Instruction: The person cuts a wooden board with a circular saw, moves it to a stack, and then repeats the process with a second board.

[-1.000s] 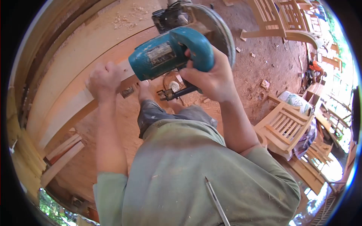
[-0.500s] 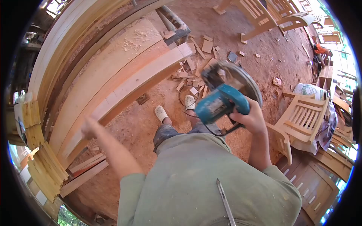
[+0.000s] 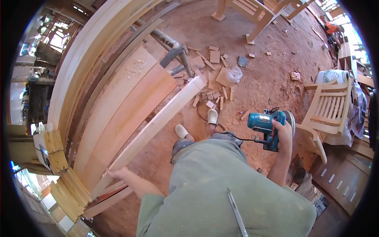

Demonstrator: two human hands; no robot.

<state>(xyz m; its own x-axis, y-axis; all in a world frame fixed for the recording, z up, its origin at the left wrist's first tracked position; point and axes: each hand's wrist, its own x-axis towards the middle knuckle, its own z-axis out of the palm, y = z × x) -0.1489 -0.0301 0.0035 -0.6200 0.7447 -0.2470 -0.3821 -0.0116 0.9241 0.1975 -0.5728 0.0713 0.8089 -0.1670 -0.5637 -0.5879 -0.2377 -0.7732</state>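
My right hand (image 3: pixel 282 132) is wrapped round the handle of a teal circular saw (image 3: pixel 261 122), held off to my right above the dirt floor. Its round guard faces away to the right, and a black cord runs from it toward my legs. On the other side, my left hand (image 3: pixel 117 173) grips the near part of a long, narrow wooden plank (image 3: pixel 160 118); some fingers are hidden. The plank slants away from me, with a gap between it and the wide boards (image 3: pixel 132 114) on its left. Shavings lie on the far end of those boards.
Wood offcuts (image 3: pixel 214 56) and a clear plastic bag (image 3: pixel 234 74) litter the floor ahead. A slatted wooden chair (image 3: pixel 329 106) stands at right, near my saw arm. Metal supports (image 3: pixel 169 41) rise beyond the boards. A person in orange (image 3: pixel 333 27) is far right.
The saw has swung right and lower, away from the boards. My left hand has come nearer me and taken hold of the narrow plank, which has shifted away from the wide boards.
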